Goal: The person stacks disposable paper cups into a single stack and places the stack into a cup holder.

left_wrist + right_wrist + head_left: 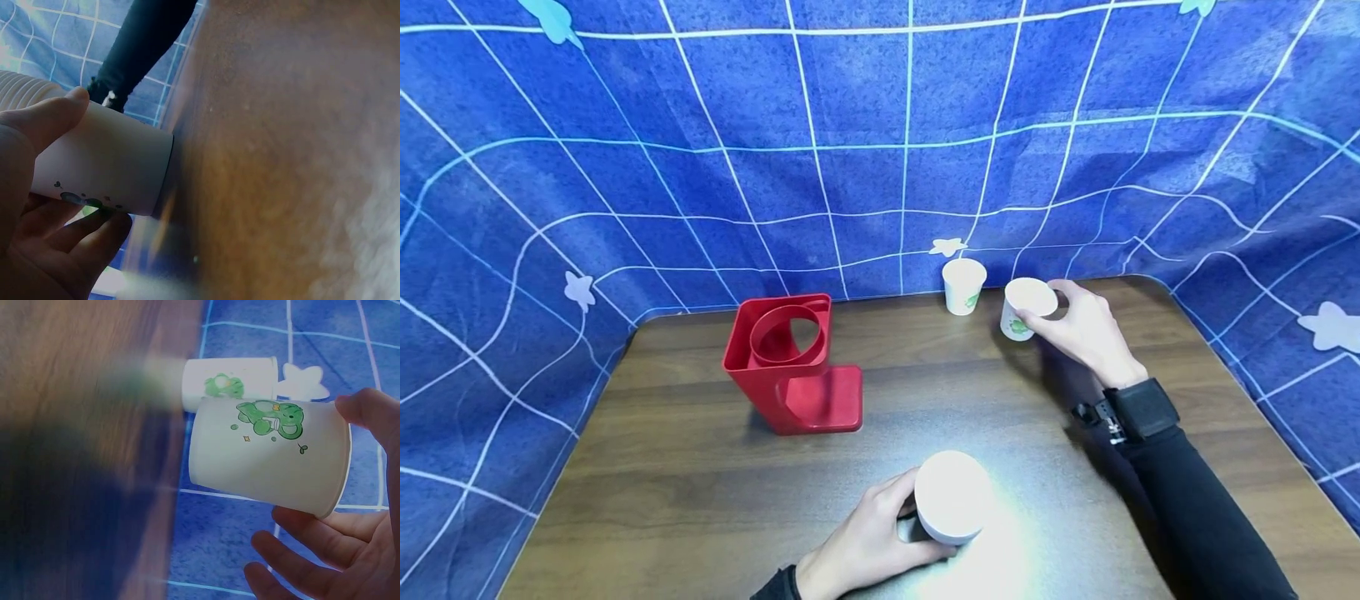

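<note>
My left hand holds a stack of white paper cups near the front of the table, thumb on one side and fingers on the other. Several nested rims show in the left wrist view. At the back right, my right hand pinches a single paper cup near its rim, thumb on one side and fingers on the other. A green bear is printed on this cup. Just left of it stands another paper cup, upright, with a similar green print.
A red plastic stand with a square funnel-like top and a round ring inside it sits left of centre on the wooden table. Blue cloth with white grid lines and stars hangs around the table's back and sides.
</note>
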Action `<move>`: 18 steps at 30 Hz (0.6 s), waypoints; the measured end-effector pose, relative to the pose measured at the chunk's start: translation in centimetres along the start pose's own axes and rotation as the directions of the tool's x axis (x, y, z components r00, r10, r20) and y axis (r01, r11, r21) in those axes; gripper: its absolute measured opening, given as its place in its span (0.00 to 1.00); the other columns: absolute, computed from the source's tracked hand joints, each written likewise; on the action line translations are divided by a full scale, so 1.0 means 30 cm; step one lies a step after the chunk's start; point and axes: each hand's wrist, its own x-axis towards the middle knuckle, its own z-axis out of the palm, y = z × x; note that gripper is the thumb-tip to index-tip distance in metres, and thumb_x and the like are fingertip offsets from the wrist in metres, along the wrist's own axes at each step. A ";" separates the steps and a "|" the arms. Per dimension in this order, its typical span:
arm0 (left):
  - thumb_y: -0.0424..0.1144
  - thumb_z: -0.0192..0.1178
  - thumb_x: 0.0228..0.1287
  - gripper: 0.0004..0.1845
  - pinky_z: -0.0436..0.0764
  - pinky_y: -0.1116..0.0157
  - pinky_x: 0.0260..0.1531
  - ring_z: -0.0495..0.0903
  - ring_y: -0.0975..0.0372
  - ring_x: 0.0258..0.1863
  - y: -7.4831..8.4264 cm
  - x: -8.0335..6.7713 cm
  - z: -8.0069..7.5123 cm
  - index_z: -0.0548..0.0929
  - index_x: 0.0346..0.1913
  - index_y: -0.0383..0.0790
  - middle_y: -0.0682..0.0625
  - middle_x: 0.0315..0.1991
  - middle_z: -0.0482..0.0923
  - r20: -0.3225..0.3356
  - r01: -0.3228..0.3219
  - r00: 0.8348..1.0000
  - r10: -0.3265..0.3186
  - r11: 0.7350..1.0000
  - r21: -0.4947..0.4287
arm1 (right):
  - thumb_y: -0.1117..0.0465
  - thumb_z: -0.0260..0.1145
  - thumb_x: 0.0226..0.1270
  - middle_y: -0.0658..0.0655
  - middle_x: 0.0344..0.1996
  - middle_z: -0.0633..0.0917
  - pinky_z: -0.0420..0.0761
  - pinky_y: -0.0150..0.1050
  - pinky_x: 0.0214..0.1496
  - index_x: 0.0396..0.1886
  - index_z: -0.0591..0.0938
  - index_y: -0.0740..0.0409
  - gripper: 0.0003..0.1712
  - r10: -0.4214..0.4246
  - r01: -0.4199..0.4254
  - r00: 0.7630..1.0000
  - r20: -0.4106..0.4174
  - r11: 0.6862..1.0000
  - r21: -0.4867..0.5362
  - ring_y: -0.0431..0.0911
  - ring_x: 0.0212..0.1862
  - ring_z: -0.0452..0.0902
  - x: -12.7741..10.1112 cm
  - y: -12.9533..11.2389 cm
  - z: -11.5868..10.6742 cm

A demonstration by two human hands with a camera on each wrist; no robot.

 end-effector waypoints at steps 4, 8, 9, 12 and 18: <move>0.46 0.78 0.58 0.41 0.84 0.68 0.58 0.82 0.64 0.60 0.000 0.003 0.000 0.69 0.73 0.54 0.56 0.63 0.80 0.010 0.033 0.999 -0.033 0.999 -0.015 | 0.33 0.73 0.60 0.59 0.48 0.87 0.78 0.50 0.46 0.60 0.80 0.55 0.39 -0.026 0.026 1.000 -0.010 1.000 0.005 0.55 0.46 0.82 -0.035 -0.013 -0.025; 0.46 0.78 0.58 0.41 0.84 0.67 0.58 0.82 0.64 0.60 0.000 0.003 0.000 0.69 0.73 0.54 0.56 0.64 0.80 0.010 0.039 0.999 -0.039 0.999 -0.023 | 0.37 0.74 0.60 0.58 0.47 0.87 0.77 0.45 0.44 0.60 0.81 0.56 0.37 -0.066 0.067 0.997 -0.031 0.998 0.020 0.53 0.43 0.83 -0.059 -0.034 -0.044; 0.46 0.78 0.58 0.41 0.84 0.66 0.58 0.82 0.64 0.60 0.000 0.003 0.000 0.69 0.73 0.54 0.56 0.63 0.80 0.009 0.032 0.999 -0.032 0.999 -0.020 | 0.37 0.75 0.60 0.57 0.47 0.87 0.77 0.43 0.44 0.59 0.81 0.55 0.36 -0.071 0.072 0.997 -0.034 0.997 0.025 0.52 0.43 0.83 -0.063 -0.040 -0.048; 0.45 0.78 0.58 0.41 0.85 0.66 0.57 0.82 0.64 0.60 0.001 0.004 -0.003 0.70 0.73 0.53 0.55 0.63 0.80 0.003 0.018 1.000 -0.018 1.000 -0.021 | 0.39 0.75 0.60 0.55 0.47 0.88 0.76 0.36 0.43 0.59 0.82 0.53 0.34 -0.095 0.096 0.995 -0.035 0.995 0.039 0.50 0.43 0.84 -0.076 -0.059 -0.060; 0.45 0.78 0.57 0.41 0.85 0.65 0.57 0.83 0.64 0.59 0.001 0.004 -0.010 0.70 0.72 0.54 0.56 0.62 0.81 -0.004 0.024 1.000 -0.024 0.999 -0.032 | 0.41 0.76 0.60 0.52 0.48 0.87 0.73 0.33 0.44 0.59 0.82 0.50 0.32 -0.146 0.148 0.988 -0.045 0.987 0.060 0.45 0.46 0.80 -0.101 -0.110 -0.082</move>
